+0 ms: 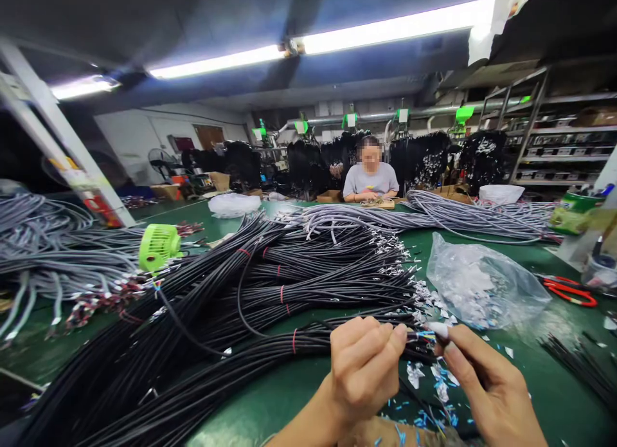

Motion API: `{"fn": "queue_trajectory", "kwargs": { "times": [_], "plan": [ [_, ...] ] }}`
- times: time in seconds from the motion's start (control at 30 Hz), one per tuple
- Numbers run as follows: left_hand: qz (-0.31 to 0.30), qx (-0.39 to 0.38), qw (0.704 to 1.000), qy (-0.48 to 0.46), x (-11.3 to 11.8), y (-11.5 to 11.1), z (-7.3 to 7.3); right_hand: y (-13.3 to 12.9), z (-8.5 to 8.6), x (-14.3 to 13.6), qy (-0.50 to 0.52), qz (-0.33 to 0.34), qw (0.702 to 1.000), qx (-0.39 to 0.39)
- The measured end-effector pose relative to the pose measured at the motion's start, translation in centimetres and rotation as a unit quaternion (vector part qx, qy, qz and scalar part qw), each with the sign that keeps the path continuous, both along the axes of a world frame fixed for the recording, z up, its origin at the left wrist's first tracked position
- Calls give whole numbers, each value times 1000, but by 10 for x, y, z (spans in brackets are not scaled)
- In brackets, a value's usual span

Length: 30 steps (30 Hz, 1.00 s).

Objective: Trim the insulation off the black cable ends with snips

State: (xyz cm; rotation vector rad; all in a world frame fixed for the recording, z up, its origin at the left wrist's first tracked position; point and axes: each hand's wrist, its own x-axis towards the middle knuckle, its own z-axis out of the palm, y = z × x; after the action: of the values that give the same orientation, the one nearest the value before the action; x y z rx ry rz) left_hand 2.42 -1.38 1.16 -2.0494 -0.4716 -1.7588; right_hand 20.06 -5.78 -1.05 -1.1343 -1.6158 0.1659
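My left hand [367, 357] is closed in a fist around a black cable near its stripped end. Thin coloured wires [424, 336], blue and yellow among them, stick out to the right of that fist. My right hand [482, 370] pinches at the tips of these wires with thumb and forefinger; a white cover sits on the forefinger's tip. What exactly lies between those fingertips is too small to tell. Just behind both hands lie bundles of black cables [318, 292], tied with red bands, their stripped ends pointing right.
A clear plastic bag [482, 283] with white scraps and red-handled scissors [571, 289] lie at right. Blue and white offcuts [441, 386] litter the green table [260, 402]. A small green fan [159, 247] stands left, grey cables [463, 215] lie behind. A person [371, 177] sits opposite.
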Motion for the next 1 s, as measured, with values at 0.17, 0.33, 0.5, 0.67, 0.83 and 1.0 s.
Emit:
{"fn": "queue_trajectory", "kwargs": {
  "times": [0.17, 0.33, 0.5, 0.67, 0.83, 1.0],
  "plan": [
    [-12, 0, 1000, 7, 2, -1, 1, 0, 5, -2, -7, 9, 1000, 16],
    [-10, 4, 1000, 3, 2, -1, -1, -2, 10, -11, 52, 33, 998, 1],
    [2, 5, 1000, -2, 3, 0, -4, -6, 13, -19, 128, 31, 991, -37],
    [4, 0, 1000, 8, 3, 0, -8, -7, 10, -20, 158, 20, 985, -59],
    [6, 8, 1000, 15, 3, 1, -13, -7, 8, -21, 190, 17, 976, -100],
    [17, 10, 1000, 15, 4, 0, -15, -6, 5, -21, 176, -10, 981, -82]
  ]
}}
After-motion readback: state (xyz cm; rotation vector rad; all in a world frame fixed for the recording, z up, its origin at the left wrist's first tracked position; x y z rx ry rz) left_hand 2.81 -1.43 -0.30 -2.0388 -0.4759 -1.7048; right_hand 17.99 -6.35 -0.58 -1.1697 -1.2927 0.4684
